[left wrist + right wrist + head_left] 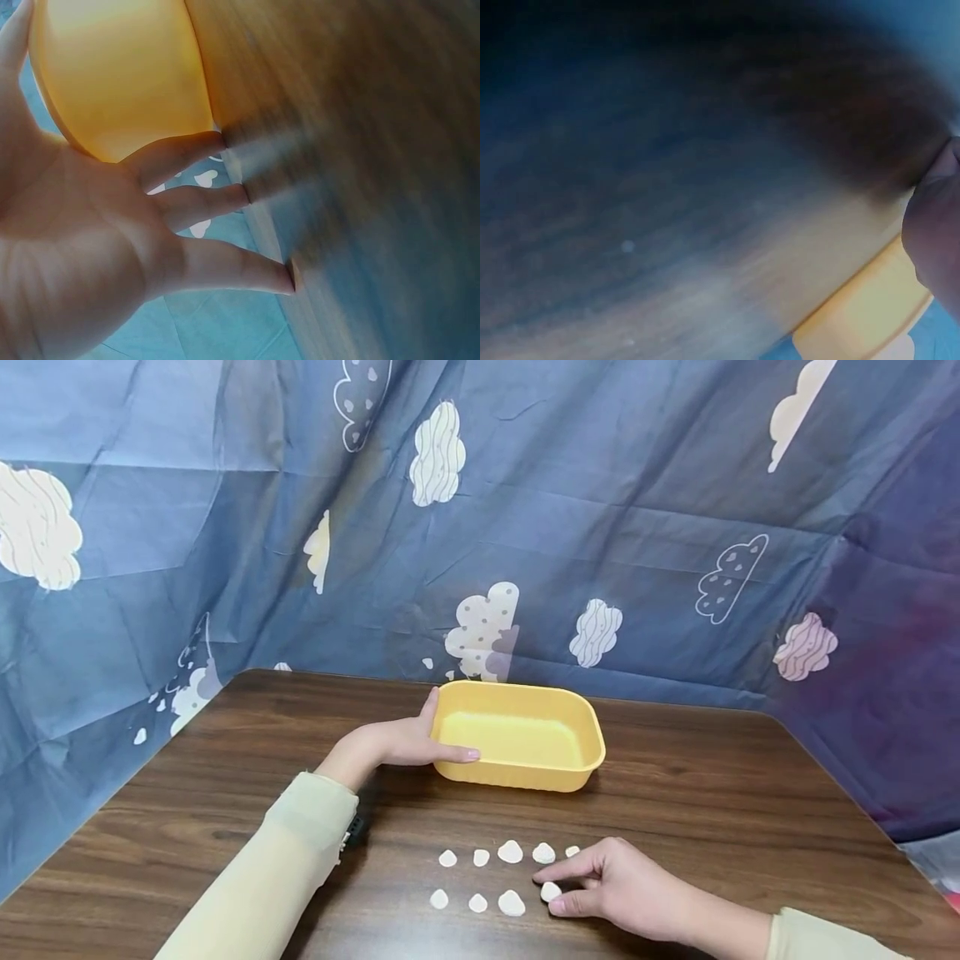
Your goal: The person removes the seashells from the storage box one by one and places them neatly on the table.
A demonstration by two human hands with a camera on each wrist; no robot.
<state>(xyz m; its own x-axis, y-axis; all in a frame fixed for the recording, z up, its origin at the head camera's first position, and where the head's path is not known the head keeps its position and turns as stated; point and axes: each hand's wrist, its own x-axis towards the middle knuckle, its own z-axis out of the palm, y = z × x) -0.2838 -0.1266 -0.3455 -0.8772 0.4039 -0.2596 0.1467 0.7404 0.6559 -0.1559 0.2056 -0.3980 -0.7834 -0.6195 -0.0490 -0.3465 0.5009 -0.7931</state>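
Observation:
A yellow plastic basin [517,777] stands on the table, nothing inside it. My left hand [408,739] lies against its left end, one finger along the front rim and another toward the back corner. In the left wrist view the palm [82,217] faces the basin [127,75], with straight, spread fingers [232,266] reaching down to the tabletop. Between the thumb and a finger of my right hand [637,889] is a small white shell-shaped piece [551,892], pinched close over the wood. Only part of the right hand [937,232] shows in the right wrist view.
Several similar white pieces [511,852] lie in two rows in front of the basin, left of and behind my right hand. The brown wooden table [712,777] backs onto a blue cloth [660,552] printed with clouds.

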